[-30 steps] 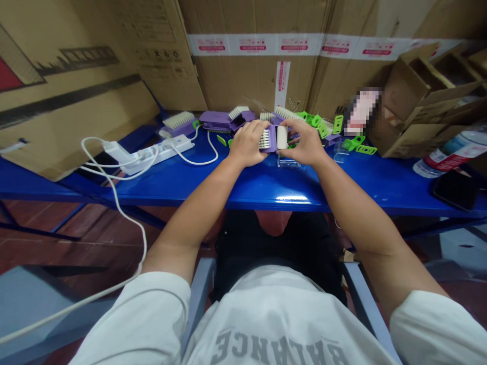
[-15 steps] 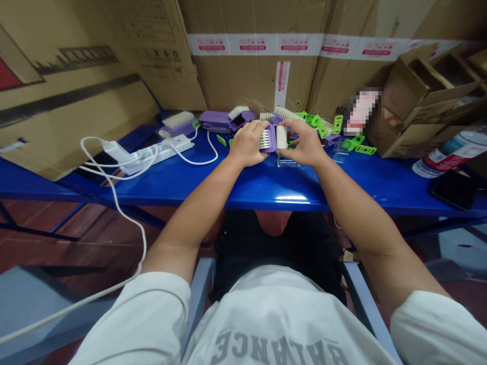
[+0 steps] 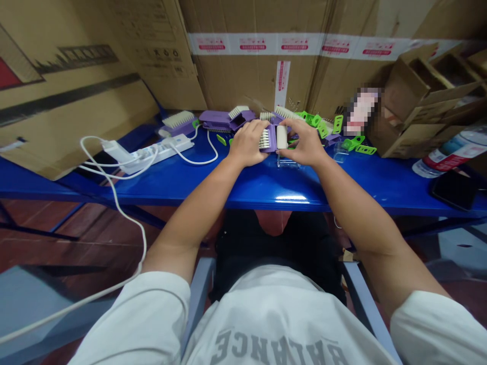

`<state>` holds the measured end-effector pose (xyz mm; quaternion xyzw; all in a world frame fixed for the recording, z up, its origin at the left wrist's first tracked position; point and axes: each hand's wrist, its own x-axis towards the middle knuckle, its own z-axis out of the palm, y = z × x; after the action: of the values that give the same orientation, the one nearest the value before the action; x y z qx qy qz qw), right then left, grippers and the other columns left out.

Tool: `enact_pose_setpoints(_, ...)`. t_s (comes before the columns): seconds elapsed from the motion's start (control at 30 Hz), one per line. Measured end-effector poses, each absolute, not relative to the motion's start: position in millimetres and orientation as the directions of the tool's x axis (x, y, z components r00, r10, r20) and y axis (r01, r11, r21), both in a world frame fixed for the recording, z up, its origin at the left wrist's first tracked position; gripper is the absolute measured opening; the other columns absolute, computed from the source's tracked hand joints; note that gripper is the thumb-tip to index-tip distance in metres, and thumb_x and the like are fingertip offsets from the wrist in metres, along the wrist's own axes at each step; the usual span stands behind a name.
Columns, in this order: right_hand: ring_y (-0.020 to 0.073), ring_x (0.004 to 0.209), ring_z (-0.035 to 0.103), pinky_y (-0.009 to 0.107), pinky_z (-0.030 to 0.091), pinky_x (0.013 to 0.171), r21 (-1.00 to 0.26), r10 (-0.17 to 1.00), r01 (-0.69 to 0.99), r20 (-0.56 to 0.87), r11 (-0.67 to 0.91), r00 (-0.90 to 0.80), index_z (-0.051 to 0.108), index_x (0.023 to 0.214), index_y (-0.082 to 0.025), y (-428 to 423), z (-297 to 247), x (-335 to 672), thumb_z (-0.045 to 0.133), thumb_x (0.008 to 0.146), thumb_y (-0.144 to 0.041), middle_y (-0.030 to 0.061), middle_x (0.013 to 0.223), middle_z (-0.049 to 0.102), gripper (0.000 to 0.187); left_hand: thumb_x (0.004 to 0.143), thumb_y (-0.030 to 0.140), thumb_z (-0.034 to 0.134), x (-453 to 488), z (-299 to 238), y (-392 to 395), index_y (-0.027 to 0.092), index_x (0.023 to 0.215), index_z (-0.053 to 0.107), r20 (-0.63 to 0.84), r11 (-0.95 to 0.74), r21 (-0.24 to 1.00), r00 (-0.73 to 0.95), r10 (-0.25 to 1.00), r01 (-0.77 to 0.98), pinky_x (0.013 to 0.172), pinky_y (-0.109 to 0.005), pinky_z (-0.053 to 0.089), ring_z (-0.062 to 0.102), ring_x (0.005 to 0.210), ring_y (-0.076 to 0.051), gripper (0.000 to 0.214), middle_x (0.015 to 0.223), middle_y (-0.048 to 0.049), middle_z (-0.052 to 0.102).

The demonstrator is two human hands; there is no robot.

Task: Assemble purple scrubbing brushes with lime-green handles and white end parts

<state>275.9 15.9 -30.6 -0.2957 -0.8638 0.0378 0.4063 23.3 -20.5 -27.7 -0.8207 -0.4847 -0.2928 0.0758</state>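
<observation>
My left hand (image 3: 249,144) is wrapped over a purple brush (image 3: 271,138) with pale bristles, the bristles facing up. Between the thumb and fingers of my right hand (image 3: 305,142) is a cream-coloured block (image 3: 281,137), held close against the brush's right end; whether the two touch I cannot tell. A clear plastic piece (image 3: 288,162) lies on the table just below my right hand. Behind my hands are more purple brush parts (image 3: 216,119) with pale bristles, and several green plastic pieces (image 3: 314,120) lie to the right.
The blue table (image 3: 182,177) bears a white power strip (image 3: 160,151) with cables at left. Cardboard boxes (image 3: 251,76) stand along the back. At right are a divided carton (image 3: 414,101), a water bottle (image 3: 451,152) and a black phone (image 3: 454,190).
</observation>
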Motion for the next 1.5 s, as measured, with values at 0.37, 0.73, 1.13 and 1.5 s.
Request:
enact_pose_setpoints(0.37, 0.041, 0.108, 0.089, 0.066, 0.076, 0.098, -0.293, 0.58, 0.54, 0.646, 0.789, -0.497, 0.072, 0.16, -0.03, 19.2, -32.3, 279.2, 0.081, 0.079, -0.101, 0.0155, 0.158, 0.081, 0.108, 0.09, 0.024, 0.087, 22.1, -29.9, -19.2, 0.02, 0.169, 0.059, 0.565, -0.528, 0.154, 0.364, 0.741, 0.835, 0.136, -0.059, 0.054, 0.066, 0.156, -0.043, 0.084, 0.171, -0.0179, 0.067)
enact_pose_setpoints(0.73, 0.0534, 0.151, 0.077, 0.077, 0.066, 0.124, -0.258, 0.538, 0.514, 0.657, 0.818, -0.527, 0.07, 0.163, -0.032, 16.1, -30.7, 278.4, 0.081, 0.082, -0.101, 0.0176, 0.163, 0.08, 0.107, 0.088, 0.023, 0.088, 22.8, -29.7, -19.6, 0.02, 0.167, 0.06, 0.566, -0.527, 0.159, 0.36, 0.741, 0.835, 0.136, -0.06, 0.054, 0.068, 0.154, -0.044, 0.085, 0.17, -0.0181, 0.069)
enact_pose_setpoints(1.13, 0.0449, 0.122, 0.089, 0.07, 0.075, 0.107, -0.293, 0.576, 0.534, 0.647, 0.793, -0.5, 0.067, 0.166, -0.033, 19.8, -38.0, 275.8, 0.082, 0.084, -0.097, 0.0159, 0.166, 0.077, 0.105, 0.087, 0.025, 0.087, 19.8, -32.1, -14.8, 0.024, 0.167, 0.061, 0.584, -0.544, 0.157, 0.367, 0.724, 0.824, 0.135, -0.061, 0.055, 0.066, 0.155, -0.043, 0.085, 0.169, -0.0161, 0.07)
enact_pose_setpoints(1.5, 0.0518, 0.151, 0.074, 0.074, 0.077, 0.107, -0.333, 0.549, 0.467, 0.692, 0.819, -0.47, 0.066, 0.169, -0.032, 20.2, -40.3, 270.7, 0.086, 0.086, -0.089, 0.0198, 0.173, 0.071, 0.102, 0.089, 0.029, 0.09, 19.9, -30.7, -15.8, 0.025, 0.169, 0.059, 0.586, -0.516, 0.176, 0.332, 0.739, 0.838, 0.137, -0.061, 0.053, 0.066, 0.156, -0.044, 0.085, 0.171, -0.0164, 0.068)
